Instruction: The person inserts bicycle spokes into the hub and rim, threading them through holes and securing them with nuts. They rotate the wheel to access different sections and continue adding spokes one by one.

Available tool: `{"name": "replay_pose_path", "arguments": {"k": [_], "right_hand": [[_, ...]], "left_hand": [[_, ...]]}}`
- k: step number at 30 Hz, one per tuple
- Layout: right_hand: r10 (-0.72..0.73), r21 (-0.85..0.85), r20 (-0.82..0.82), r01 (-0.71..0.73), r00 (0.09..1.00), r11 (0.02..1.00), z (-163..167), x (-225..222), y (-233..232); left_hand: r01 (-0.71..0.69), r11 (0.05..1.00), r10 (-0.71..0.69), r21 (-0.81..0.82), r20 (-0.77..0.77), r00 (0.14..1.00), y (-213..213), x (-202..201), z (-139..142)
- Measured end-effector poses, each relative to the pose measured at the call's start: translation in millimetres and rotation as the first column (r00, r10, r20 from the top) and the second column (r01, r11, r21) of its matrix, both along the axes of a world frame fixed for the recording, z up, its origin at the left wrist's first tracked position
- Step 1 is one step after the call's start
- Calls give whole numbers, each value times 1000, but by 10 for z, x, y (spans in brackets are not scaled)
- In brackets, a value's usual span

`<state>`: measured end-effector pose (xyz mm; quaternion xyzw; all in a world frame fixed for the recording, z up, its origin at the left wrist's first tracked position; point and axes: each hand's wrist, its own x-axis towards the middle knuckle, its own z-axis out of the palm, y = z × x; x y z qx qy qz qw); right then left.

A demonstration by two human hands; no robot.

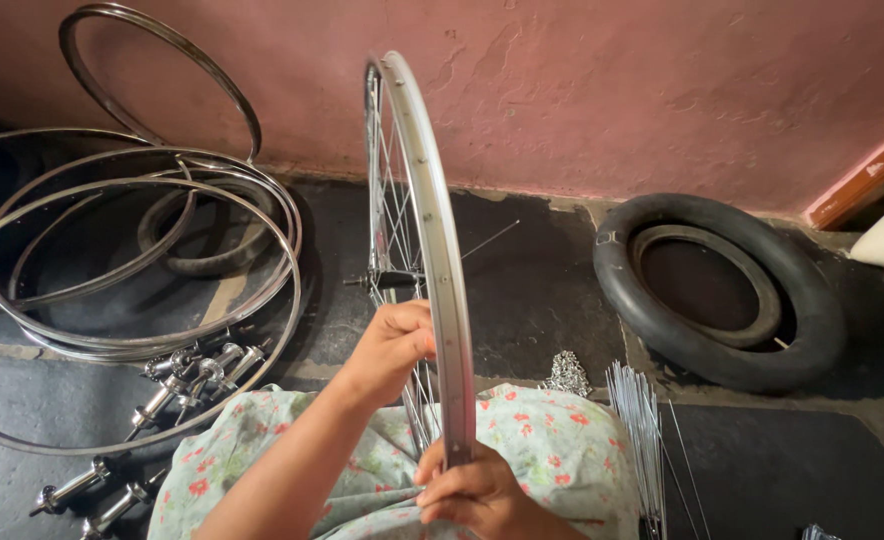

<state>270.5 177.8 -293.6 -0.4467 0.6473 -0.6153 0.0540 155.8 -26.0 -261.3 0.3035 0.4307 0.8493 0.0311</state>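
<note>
A spoked bicycle wheel (432, 260) stands upright on edge in the middle of the scene, its near part resting against the person's lap, which is covered in a pale floral cloth (552, 450). This looks like spoke work on the wheel: lacing or adjusting near the rim, with the wheel steadied while one spot is handled. The next move would seem to call for a firm hold low on the rim and fine finger work among the spokes. The right hand (472, 495) is closed around the near bottom of the rim, fingers wrapped over its edge. The left hand (392, 345) sits just left of the rim with fingers curled together, pinching at the spokes; what it grips is too small to tell. Bare rims (132, 260) and hub axles (177, 385) lie left, loose spokes (637, 420) near right, a tyre (722, 290) far right.
</note>
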Motion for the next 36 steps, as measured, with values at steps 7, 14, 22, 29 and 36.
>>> {"name": "replay_pose_path", "arguments": {"k": [7, 14, 22, 29, 36], "right_hand": [[-78, 91, 95, 70, 992, 993, 125, 7, 126], [-610, -93, -63, 604, 790, 791, 761, -65, 378], [-660, -146, -548, 718, 514, 680, 1545, -244, -211], [-515, -130, -818, 791, 255, 598, 1782, -254, -510], [-380, -46, -898, 811, 222, 583, 1824, -238, -601]], "left_hand": [[8, 996, -12, 85, 51, 999, -80, 42, 118], [56, 996, -62, 66, 95, 994, -68, 98, 176], [86, 988, -106, 131, 152, 983, 15, 54, 134], [56, 989, -76, 134, 153, 985, 13, 43, 73], [63, 985, -86, 158, 146, 985, 14, 37, 50]]}}
